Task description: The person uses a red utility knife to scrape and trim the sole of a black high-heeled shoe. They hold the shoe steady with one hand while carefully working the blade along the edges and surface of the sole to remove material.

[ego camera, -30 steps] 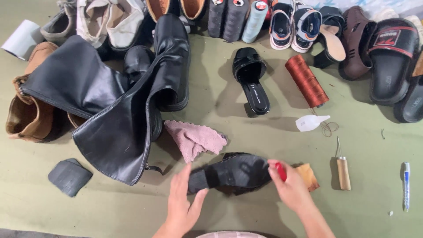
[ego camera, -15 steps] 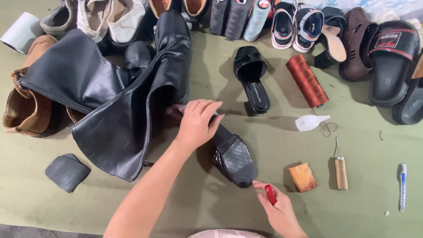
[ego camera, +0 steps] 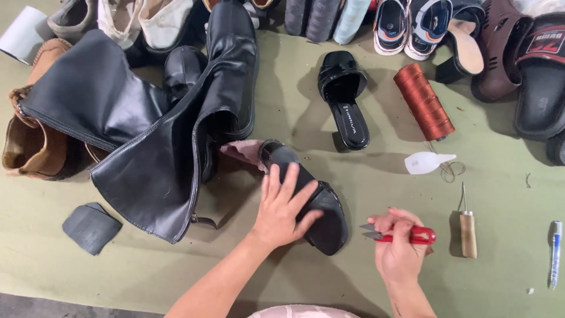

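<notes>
My right hand (ego camera: pixel 399 250) sits nearest to me, fingers curled tight around a pair of red-handled thread snips (ego camera: pixel 400 234), whose short blades point left toward the shoe. Just left of it, my left hand (ego camera: pixel 282 209) lies flat and spread, not clenched, pressing down on a black shoe (ego camera: pixel 318 203) that rests sole-up on the green table (ego camera: pixel 176 271), running from far left to near right. A pink cloth (ego camera: pixel 241 150) pokes out from under the far end of that shoe. To the right of my right hand stands a wooden-handled awl (ego camera: pixel 467 227), and a pen (ego camera: pixel 555 253) lies near the right edge. On the near left is a dark leather scrap (ego camera: pixel 89 227). Farther out, a tall black boot (ego camera: pixel 153 123) sprawls across the left side, overlapping a brown boot (ego camera: pixel 29 135). Toward the middle lie a black slip-on heel (ego camera: pixel 347 100), a spool of rust-red thread (ego camera: pixel 424 100) and a small white plastic piece (ego camera: pixel 426 162). Along the far edge runs a row of assorted shoes and sandals (ego camera: pixel 412 23).
</notes>
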